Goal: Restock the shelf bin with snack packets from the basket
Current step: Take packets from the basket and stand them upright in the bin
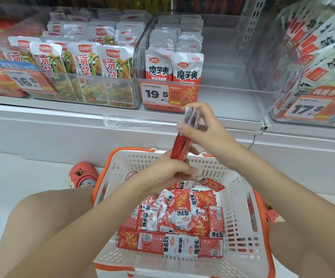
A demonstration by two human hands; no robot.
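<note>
Shelf bin half filled, right side bare | basket loaded with packets | left hand and right hand both clasp a stack of packets | most restocking remains

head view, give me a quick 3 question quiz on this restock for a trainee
1. True or false: both hands grip the same stack of packets.
2. Which price tag is on the half-empty bin? A) 16.8 B) 19.5 C) 17.8
3. Fill in: the loose packets lie in a white and orange ____.

Key
1. True: the left hand holds the stack's lower end and the right hand its top, above the basket.
2. B, the tag.
3. basket
</note>
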